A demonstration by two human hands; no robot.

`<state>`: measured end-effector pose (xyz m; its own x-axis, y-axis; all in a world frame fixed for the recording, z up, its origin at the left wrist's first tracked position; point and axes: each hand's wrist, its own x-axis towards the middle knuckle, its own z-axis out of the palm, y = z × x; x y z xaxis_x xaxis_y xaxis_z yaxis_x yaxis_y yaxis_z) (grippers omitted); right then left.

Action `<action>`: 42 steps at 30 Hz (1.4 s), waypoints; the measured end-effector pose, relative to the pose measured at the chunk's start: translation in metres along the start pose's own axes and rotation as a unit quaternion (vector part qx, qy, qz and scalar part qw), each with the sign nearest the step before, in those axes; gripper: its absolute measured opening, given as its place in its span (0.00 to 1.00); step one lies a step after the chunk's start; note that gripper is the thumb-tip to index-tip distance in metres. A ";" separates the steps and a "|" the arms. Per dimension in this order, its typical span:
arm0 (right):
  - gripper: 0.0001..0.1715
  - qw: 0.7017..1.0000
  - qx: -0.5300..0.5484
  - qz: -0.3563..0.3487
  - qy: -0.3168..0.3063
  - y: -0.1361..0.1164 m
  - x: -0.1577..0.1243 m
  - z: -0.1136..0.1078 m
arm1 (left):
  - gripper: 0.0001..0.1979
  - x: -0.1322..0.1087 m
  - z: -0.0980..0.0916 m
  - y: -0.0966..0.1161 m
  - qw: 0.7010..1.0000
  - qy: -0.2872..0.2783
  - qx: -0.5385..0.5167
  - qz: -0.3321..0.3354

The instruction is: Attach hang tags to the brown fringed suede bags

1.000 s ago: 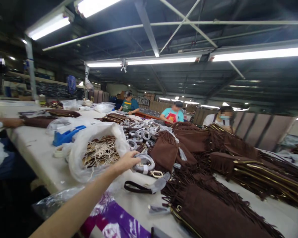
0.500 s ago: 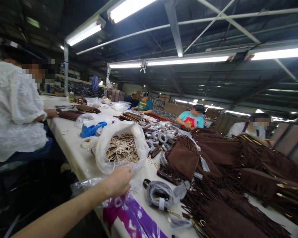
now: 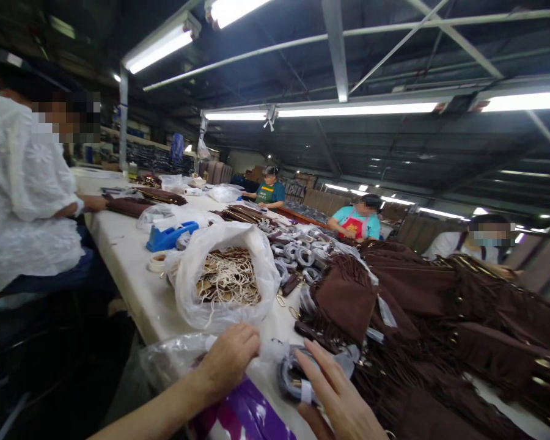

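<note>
Gripping crinkled clear plastic (image 3: 176, 362) at the table (image 3: 135, 278) edge with the left hand (image 3: 231, 362). Spreading the right hand (image 3: 337, 400) open over a wrapped strap coil (image 3: 289, 379). Looking past both at a white bag of corded tags (image 3: 227, 276), brown fringed bags (image 3: 407, 293) heaped right of it.

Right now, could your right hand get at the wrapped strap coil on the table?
Probably yes: the right hand is open right beside the wrapped strap coil, with nothing lying between them.
</note>
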<state>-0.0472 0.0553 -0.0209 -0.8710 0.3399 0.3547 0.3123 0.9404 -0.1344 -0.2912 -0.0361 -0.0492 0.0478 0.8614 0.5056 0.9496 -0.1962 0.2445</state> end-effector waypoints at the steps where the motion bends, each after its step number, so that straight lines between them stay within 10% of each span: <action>1: 0.36 0.999 -0.026 -0.026 -0.009 -0.002 0.020 0.007 | 0.08 0.001 0.002 0.003 1.000 0.001 -0.012 0.007; 8: 0.34 0.995 -0.069 -0.033 -0.069 -0.015 0.079 0.049 | 0.06 0.001 0.011 0.007 0.989 -0.011 -0.145 -0.041; 13: 0.28 0.993 -0.085 -0.062 -0.058 -0.003 0.082 0.059 | 0.15 -0.006 -0.032 -0.005 0.975 0.007 -0.212 -0.064; 18: 0.22 0.976 -0.194 -0.066 -0.066 0.010 0.085 0.047 | 0.18 -0.004 -0.083 -0.052 0.994 -0.032 0.000 -0.103; 24: 0.25 0.967 -0.225 -0.110 -0.038 0.017 0.081 0.042 | 0.05 -0.005 -0.075 -0.091 0.975 -0.133 0.164 -0.068; 32: 0.16 0.971 -0.200 -0.111 -0.074 -0.018 0.099 0.048 | 0.03 0.018 -0.065 -0.053 0.988 -0.068 0.088 -0.110; 37: 0.14 0.986 -0.131 -0.030 -0.094 -0.023 0.105 0.058 | 0.26 -0.004 -0.082 -0.013 0.994 0.000 0.047 -0.095; 42: 0.36 0.996 -0.038 -0.045 -0.072 -0.010 0.088 0.061 | 0.19 -0.041 -0.069 -0.019 0.987 -0.116 0.084 -0.079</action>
<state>-0.1504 0.0754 -0.0447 -0.9405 0.2550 0.2245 0.2534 0.9667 -0.0365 -0.3325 -0.1000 -0.0180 -0.0528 0.9630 0.2643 0.9879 0.0118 0.1545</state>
